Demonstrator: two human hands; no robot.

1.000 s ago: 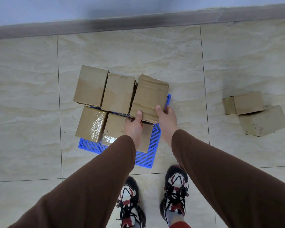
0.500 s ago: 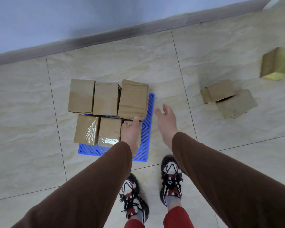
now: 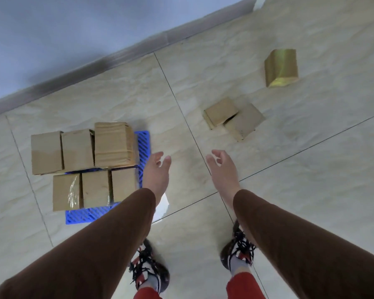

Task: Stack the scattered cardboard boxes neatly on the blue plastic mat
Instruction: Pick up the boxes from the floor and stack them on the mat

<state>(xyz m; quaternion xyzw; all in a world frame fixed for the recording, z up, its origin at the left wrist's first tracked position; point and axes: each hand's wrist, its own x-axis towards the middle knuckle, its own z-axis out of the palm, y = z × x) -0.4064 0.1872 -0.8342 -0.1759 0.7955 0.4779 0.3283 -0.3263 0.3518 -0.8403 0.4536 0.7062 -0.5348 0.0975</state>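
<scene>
Cardboard boxes (image 3: pixel 84 165) cover the blue mat (image 3: pixel 143 147) at nine o'clock.
Three loose boxes (image 3: pixel 233 119) lie toward one o'clock; left hand (image 3: pixel 157 169) and right hand (image 3: pixel 221 167) hover apart, empty, fingers relaxed.

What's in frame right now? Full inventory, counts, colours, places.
boxes on mat: six, brown cardboard, two rows of three, left
blue mat: one, under those boxes
loose pair of boxes: two, brown, touching, on tile right of centre
far box: one, brown, shiny tape, upper right
floor: beige tile
wall: pale blue, grey skirting
shoes: two, black, red and white
left hand: open, empty
right hand: open, empty
</scene>
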